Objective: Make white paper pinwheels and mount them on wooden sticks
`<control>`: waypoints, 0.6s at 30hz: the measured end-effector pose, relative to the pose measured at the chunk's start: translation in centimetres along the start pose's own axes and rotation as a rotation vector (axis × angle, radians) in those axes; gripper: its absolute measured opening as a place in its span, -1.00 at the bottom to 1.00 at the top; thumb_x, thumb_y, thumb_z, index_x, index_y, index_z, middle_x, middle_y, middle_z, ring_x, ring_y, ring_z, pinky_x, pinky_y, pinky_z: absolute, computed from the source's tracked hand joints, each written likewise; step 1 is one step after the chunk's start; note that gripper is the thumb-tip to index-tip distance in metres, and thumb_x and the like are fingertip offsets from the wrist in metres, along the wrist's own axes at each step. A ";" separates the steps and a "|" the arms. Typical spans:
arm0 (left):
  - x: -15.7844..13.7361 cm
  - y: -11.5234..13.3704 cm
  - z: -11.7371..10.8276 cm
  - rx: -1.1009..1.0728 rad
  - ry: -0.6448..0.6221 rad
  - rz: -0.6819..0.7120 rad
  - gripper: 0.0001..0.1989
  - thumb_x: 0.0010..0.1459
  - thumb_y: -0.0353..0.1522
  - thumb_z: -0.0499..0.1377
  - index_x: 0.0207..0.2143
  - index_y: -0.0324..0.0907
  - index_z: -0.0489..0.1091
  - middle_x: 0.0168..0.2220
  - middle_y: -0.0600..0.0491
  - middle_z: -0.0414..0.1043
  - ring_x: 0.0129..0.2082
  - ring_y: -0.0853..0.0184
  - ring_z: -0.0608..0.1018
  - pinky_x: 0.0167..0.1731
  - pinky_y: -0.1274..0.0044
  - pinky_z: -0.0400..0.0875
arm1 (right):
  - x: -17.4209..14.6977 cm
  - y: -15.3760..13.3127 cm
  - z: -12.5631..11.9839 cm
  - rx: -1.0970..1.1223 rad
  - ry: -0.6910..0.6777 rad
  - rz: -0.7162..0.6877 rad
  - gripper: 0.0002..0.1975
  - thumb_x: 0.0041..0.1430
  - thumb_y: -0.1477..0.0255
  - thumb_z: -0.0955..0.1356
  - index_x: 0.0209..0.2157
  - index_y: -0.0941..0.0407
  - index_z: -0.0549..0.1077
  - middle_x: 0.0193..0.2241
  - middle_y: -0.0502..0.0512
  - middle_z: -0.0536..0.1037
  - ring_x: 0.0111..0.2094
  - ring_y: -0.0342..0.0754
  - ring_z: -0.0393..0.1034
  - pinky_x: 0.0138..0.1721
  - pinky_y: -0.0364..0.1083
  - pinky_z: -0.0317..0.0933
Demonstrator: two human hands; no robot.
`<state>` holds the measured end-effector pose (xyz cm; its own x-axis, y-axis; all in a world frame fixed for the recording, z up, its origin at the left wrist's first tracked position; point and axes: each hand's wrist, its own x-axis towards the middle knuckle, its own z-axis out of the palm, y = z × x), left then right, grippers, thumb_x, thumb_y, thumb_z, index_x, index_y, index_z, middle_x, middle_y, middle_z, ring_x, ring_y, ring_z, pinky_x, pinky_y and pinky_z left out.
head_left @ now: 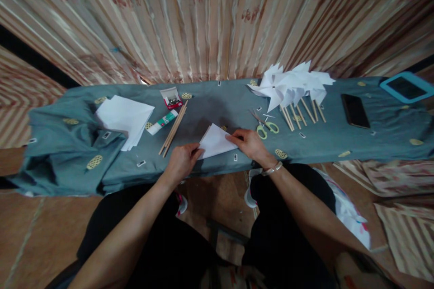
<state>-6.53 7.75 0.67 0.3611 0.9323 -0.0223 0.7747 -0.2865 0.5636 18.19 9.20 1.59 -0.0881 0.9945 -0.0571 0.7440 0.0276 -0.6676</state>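
No brand can be read with certainty: the white-and-green tube [162,122] carries print too small and blurred to make out, and the small red-and-white box [171,98] behind it, open on bits of metal, has no legible wording either. Little white patches with dark marks dot the grey-green cloth [220,106] among yellow pineapples, but their lettering is unclear, as are the reddish motifs on the striped curtain [217,22]. The folded white paper [217,141] lies near the cloth's front edge, between the wooden sticks [174,128] and the green-handled scissors [267,127]. The person's left hand [182,160] pinches its left corner, thumb and fingers closed together there; the right hand [249,144], with a bracelet [272,168] at the wrist, pinches the opposite corner, thumb on top. Beyond the scissors, white pinwheels [293,86] on sticks lie overlapping, with a dark phone [355,111] and a blue-framed tablet [408,87] farther right. Loose white sheets [125,117] lie left of the tube.
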 end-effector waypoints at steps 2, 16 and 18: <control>-0.2 0.1 -0.2 0.044 0.043 0.029 -0.82 0.27 -0.35 0.16 -0.20 -0.25 0.51 -0.36 -0.03 0.58 -0.39 0.27 0.56 -0.34 0.50 0.38 | -0.1 -0.1 0.0 -0.028 0.014 0.022 -0.71 0.22 0.21 0.38 -0.45 0.11 0.58 -0.51 0.02 0.59 -0.47 -0.09 0.40 -0.41 -0.13 0.10; -1.5 3.4 4.0 0.404 0.050 0.477 -0.48 0.36 -0.29 0.03 0.28 -0.37 0.15 0.31 -0.30 0.22 0.35 0.03 0.24 0.29 0.15 0.19 | 0.7 0.3 1.4 -0.036 0.131 -0.133 -0.80 0.15 0.40 0.44 -0.55 0.09 0.50 -0.20 0.15 0.63 -0.11 0.05 0.51 -0.01 0.00 0.29; -1.5 3.1 4.1 0.411 0.032 0.463 -0.46 0.36 -0.28 0.03 0.29 -0.39 0.15 0.31 -0.33 0.21 0.35 0.02 0.24 0.29 0.14 0.17 | 0.8 0.5 1.7 -0.026 0.145 -0.128 -0.80 0.14 0.41 0.44 -0.55 0.09 0.50 -0.19 0.16 0.63 -0.11 0.06 0.51 0.00 0.03 0.30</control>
<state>-2.48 4.56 -0.93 0.6971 0.6949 0.1767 0.6799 -0.7189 0.1447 17.36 9.80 -0.05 -0.0885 0.9867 0.1361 0.7497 0.1559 -0.6431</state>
